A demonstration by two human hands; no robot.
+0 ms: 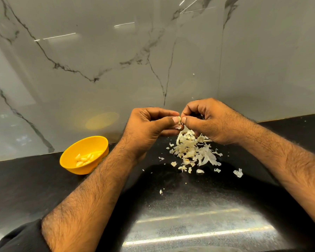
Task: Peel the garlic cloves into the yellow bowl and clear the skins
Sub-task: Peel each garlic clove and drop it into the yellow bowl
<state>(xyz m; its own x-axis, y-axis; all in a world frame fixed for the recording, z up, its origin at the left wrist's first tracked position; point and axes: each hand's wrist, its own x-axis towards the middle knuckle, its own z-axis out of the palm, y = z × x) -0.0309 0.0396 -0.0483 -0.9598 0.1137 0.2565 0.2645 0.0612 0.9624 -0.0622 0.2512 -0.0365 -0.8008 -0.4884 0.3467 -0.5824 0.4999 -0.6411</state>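
A garlic clove [179, 122] is held between both hands above the counter, mostly hidden by fingertips. My left hand [147, 128] pinches it with thumb and fingers. My right hand [209, 120] pinches its other side, thumbnail against it. Right below them lies a pile of pale garlic skins [193, 151] on the black counter. The yellow bowl [75, 151] sits to the left by the wall with several peeled cloves [85, 159] inside.
Loose skin flakes lie scattered around the pile, one larger piece [238, 172] to the right and a small one [161, 192] nearer me. A grey marble wall [116, 60] rises straight behind the black counter [189, 206].
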